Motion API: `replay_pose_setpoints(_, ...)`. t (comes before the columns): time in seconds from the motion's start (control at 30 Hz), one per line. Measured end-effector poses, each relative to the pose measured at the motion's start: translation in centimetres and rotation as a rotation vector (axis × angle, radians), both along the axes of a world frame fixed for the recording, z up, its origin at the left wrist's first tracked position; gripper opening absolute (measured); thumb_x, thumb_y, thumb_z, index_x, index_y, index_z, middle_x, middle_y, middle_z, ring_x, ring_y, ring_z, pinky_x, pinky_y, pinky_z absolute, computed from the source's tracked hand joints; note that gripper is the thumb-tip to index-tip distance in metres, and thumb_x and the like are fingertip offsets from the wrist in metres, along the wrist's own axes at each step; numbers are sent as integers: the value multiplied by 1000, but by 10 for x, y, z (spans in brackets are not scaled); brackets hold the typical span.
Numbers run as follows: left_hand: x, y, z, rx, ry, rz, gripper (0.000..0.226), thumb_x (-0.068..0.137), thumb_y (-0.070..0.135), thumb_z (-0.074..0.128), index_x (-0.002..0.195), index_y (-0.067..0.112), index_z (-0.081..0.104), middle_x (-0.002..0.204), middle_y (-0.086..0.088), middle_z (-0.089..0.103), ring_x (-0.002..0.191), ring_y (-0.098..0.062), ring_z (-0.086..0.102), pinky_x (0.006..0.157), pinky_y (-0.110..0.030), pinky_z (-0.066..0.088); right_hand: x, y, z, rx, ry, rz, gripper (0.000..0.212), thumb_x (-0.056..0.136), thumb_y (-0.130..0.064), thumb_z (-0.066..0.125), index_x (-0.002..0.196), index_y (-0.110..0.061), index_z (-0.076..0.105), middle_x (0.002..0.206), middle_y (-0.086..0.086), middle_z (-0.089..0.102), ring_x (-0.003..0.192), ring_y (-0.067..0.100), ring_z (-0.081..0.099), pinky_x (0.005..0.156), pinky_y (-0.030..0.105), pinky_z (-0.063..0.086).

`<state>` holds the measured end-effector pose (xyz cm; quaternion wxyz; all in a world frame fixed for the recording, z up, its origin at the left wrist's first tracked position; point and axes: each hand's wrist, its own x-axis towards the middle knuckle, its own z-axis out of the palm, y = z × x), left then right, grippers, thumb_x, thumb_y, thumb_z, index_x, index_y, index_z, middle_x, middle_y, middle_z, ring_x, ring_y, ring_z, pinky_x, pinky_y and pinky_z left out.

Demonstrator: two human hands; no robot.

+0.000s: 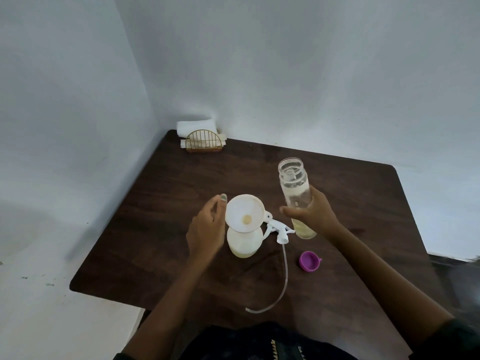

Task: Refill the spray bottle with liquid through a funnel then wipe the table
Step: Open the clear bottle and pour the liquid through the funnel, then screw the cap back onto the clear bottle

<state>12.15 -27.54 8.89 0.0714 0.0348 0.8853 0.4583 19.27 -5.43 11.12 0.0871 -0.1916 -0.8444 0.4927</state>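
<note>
dark table (181, 178) bare toward far edge; right hand (315, 213) grips clear bottle (294, 188), left hand (207, 229) relaxed beside funnel (245, 213).

Spray bottle (244, 242) stands upright on table (161, 255), near centre. Funnel (245, 213) sits in bottle's mouth. Left hand (206, 227) just left of funnel and bottle. Sprayer head (279, 228) lies on table just right of bottle; its tube (283, 279) trails toward near edge. Refill bottle (296, 198) right of funnel, in right hand (310, 213), mouth tilted away. Cap (309, 260) on table, in front of refill bottle. Napkin holder (205, 142) with napkins (194, 126) at far left corner, against wall.
</note>
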Motion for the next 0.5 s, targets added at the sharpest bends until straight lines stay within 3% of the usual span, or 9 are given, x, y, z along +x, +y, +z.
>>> replay_pose_setpoints(0.07, -2, 2, 5, 15, 41, 45, 46, 96, 53, 36, 130, 27, 53, 115, 7, 66, 106, -13, 60, 89, -32, 44, 1, 0, 1, -74, 20, -31, 44, 65, -11, 83, 102, -13, 59, 93, -1, 68, 84, 10, 65, 72, 19, 49)
replay_pose_setpoints(0.17, -4, 10, 21, 78, 221, 51, 35, 96, 42, 46, 124, 24, 55, 74, 10, 60, 73, -8, 59, 69, -29, 44, 2, 2, 8, -177, 69, -76, 41, 67, -9, 82, 102, -5, 61, 91, 5, 70, 80, 11, 68, 70, 21, 53)
replay_pose_setpoints(0.23, -5, 20, 38, 151, 360, -19, 29, 93, 39, 52, 117, 24, 58, 67, 11, 56, 66, -7, 57, 67, -31, 48, 1, 2, 15, -245, 107, -91, 39, 68, -7, 81, 101, -1, 62, 88, 5, 71, 75, 8, 68, 67, 20, 54)
replay_pose_setpoints(0.33, -2, 44, 65, 255, 433, -235, 31, 85, 46, 52, 112, 30, 60, 81, 13, 60, 78, -7, 58, 72, -31, 51, 2, 2, 26, -347, 182, -98, 38, 68, -6, 80, 100, 1, 62, 89, 9, 71, 80, 17, 68, 74, 31, 55)
replay_pose_setpoints(0.43, 4, 69, 84, 295, 252, -486, 58, 75, 59, 54, 128, 35, 51, 117, 18, 56, 104, 0, 55, 85, -24, 49, 1, -2, 36, -409, 263, -62, 43, 65, -7, 82, 102, 1, 62, 92, 14, 70, 84, 23, 69, 77, 34, 56)
replay_pose_setpoints(0.5, 9, 86, 91, 296, 162, -614, 73, 70, 62, 61, 135, 35, 44, 128, 19, 52, 112, 4, 52, 90, -21, 48, 0, -4, 42, -365, 324, -30, 36, 68, -4, 76, 100, 2, 62, 91, 14, 70, 82, 20, 69, 74, 30, 56)
